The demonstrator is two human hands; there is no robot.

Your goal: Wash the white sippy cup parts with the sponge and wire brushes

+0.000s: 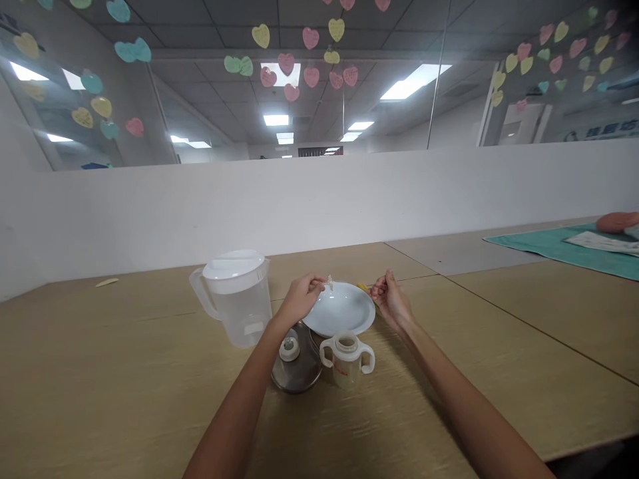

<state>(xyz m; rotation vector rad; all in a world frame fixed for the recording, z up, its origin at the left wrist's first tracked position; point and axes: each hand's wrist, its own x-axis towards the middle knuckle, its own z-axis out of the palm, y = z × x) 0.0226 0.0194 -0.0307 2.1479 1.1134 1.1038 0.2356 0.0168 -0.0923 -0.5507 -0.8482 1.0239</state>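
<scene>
My left hand (304, 296) is closed in a pinch over the left rim of a white bowl (342, 313). A small whitish piece (329, 283), too small to name, shows at its fingertips. On the bowl's right side, my right hand (392, 299) is raised with its fingers curled together; what they hold, if anything, is hidden. A small yellow thing (363, 287) shows between those fingers and the bowl's far rim. In front of the bowl stands a two-handled baby bottle (347, 366) without a lid. Beside it lies a metal dish (299, 376) with a white bottle top (289, 348) in it.
A clear plastic pitcher (242, 309) with a white lid stands left of the bowl. A flat pale piece (106, 282) lies far left on the wooden table (124, 386). At the far right is a green cloth (544, 247) with a reddish object (616, 222). A white wall (299, 206) closes off the back.
</scene>
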